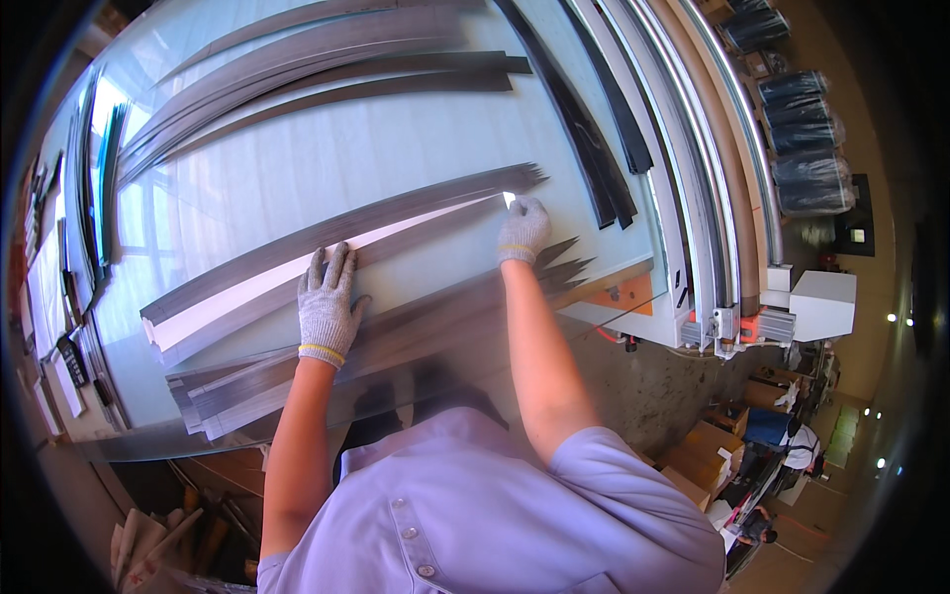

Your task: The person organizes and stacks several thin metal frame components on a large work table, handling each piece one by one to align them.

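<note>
Lavender shirt collar [416, 515] fills the foreground. On the pale glass table [327, 158], the gloved left hand [327, 307] presses flat, released, on a long shiny metal strip [297, 272]; the gloved right hand [522, 228] pinches that strip's far end.

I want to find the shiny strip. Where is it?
In the head view, the shiny strip lies mid-table among dark strips, under the left hand, its far end at the right hand.
</note>
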The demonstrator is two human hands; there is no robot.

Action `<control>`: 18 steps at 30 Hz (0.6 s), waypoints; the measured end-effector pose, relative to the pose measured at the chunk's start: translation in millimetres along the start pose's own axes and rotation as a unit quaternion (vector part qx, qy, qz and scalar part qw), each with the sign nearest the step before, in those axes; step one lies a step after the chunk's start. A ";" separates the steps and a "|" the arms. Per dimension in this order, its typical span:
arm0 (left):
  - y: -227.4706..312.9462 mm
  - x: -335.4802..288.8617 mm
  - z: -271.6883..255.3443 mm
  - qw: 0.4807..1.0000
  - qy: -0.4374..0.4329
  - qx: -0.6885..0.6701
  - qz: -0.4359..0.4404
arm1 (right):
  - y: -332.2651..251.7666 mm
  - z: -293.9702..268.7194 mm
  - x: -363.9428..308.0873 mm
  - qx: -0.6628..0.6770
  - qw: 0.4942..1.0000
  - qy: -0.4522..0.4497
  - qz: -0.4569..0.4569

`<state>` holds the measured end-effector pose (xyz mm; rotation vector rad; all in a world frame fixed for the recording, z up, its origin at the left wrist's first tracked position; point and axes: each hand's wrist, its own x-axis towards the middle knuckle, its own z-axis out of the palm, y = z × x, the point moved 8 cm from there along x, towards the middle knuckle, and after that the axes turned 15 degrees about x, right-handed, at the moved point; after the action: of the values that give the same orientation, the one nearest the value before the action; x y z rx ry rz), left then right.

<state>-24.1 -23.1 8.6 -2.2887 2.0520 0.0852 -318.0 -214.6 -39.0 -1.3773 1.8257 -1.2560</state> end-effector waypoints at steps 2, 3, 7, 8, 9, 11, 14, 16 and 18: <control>0.3 0.6 0.3 1.000 -0.003 0.001 0.001 | -0.7 -0.3 0.9 -0.001 1.000 -0.009 0.006; 0.5 0.8 0.6 1.000 -0.004 0.002 0.001 | -1.0 -0.1 1.1 -0.001 1.000 -0.013 0.010; 0.3 0.7 1.5 1.000 -0.005 0.002 0.003 | -7.4 0.4 -2.1 -0.018 1.000 -0.018 -0.013; 0.6 1.1 2.2 1.000 -0.011 0.002 0.002 | -7.8 -0.6 -1.6 -0.023 0.999 -0.011 -0.026; 1.0 1.6 2.7 1.000 -0.017 0.001 0.001 | -8.2 -1.9 -1.2 -0.027 0.999 -0.004 -0.038; -0.9 0.5 4.7 1.000 -0.025 0.002 -0.003 | -11.3 1.2 -3.4 0.008 0.999 -0.024 -0.027; -0.9 0.7 3.8 1.000 -0.019 0.001 -0.002 | -16.9 7.8 -6.9 0.039 0.998 -0.042 -0.040; -0.2 1.0 -0.2 1.000 -0.002 -0.002 0.000 | -22.4 15.5 -12.3 0.031 0.997 -0.054 -0.052; -0.6 0.4 2.0 1.000 0.001 -0.004 0.001 | -29.3 23.4 -19.9 0.000 0.996 -0.070 -0.057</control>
<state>-23.5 -23.3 6.6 -2.2918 2.0593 0.0925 -278.9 -205.9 -25.1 -1.5481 1.6726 -1.1850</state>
